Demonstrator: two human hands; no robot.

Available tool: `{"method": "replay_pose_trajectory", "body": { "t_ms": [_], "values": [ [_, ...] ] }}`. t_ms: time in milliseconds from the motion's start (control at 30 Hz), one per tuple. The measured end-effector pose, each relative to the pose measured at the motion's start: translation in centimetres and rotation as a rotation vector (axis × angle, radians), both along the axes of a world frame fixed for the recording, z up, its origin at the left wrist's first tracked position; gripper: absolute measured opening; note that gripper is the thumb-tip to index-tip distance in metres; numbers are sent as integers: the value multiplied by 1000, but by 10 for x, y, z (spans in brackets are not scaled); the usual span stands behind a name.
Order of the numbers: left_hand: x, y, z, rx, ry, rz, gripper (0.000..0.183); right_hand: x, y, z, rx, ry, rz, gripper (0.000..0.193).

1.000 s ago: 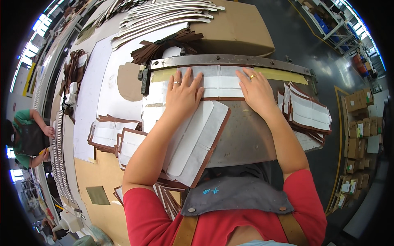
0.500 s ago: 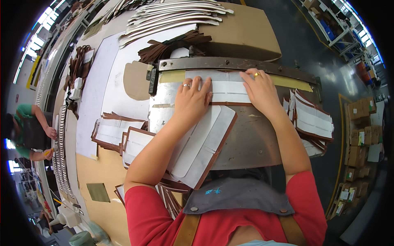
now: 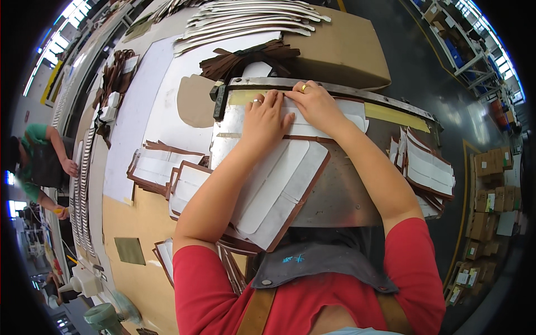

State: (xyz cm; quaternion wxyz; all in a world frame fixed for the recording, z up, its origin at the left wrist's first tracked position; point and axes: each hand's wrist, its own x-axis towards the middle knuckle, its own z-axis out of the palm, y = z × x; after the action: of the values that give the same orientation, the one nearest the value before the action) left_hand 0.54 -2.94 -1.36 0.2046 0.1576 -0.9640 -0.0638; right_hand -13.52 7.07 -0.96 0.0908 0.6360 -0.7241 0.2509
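A brown-edged piece with a white backing [image 3: 355, 111], which looks like leather, lies across the metal plate [image 3: 346, 190], its far edge by the metal bar. My left hand [image 3: 264, 120] rests on its left part, fingers stretched toward the far edge and thumb apart. Close beside it, my right hand [image 3: 317, 107] has its fingers bent and pressed together at that far edge, seeming to pinch it. The fingers partly hide the edge. A similar larger piece [image 3: 282, 192] lies slantwise below, partly under my left forearm.
The metal bar [image 3: 329, 89] runs along the plate's far side. Stacks of similar pieces stand at left [image 3: 162, 167] and right [image 3: 427, 164]. Beyond lie brown strips [image 3: 251, 58], white strips [image 3: 251, 19] and a cardboard box [image 3: 340, 47]. A co-worker [image 3: 42, 151] is at far left.
My right hand has moved left along the far edge, close to my left hand, and its fingers have drawn together. The piece's right end is now uncovered. The view has shifted slightly.
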Motion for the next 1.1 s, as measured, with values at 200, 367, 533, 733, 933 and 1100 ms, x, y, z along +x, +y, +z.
{"method": "replay_pose_trajectory", "body": {
  "t_ms": [200, 367, 533, 733, 933, 1100],
  "values": [
    [3, 2, 2, -79, -159, 88, 56, -13, 25, 18, 174, 128, -71, 22],
    [1, 3, 4, -79, -175, 114, 51, -45, 66, 23, 255, 166, -78, 22],
    [1, 4, -3, -51, -75, 106, 56, -70, 109, 31, 378, 293, -168, 16],
    [2, 0, -4, 9, -51, 101, 59, -55, 124, 50, 446, -280, -602, 24],
    [8, 11, 31, 118, -6, -17, 35, -43, 122, 12, 133, -222, -539, 18],
    [36, 46, 59, 258, -397, -470, 34, -14, 153, 59, -288, -258, -470, 11]
  ]
}}
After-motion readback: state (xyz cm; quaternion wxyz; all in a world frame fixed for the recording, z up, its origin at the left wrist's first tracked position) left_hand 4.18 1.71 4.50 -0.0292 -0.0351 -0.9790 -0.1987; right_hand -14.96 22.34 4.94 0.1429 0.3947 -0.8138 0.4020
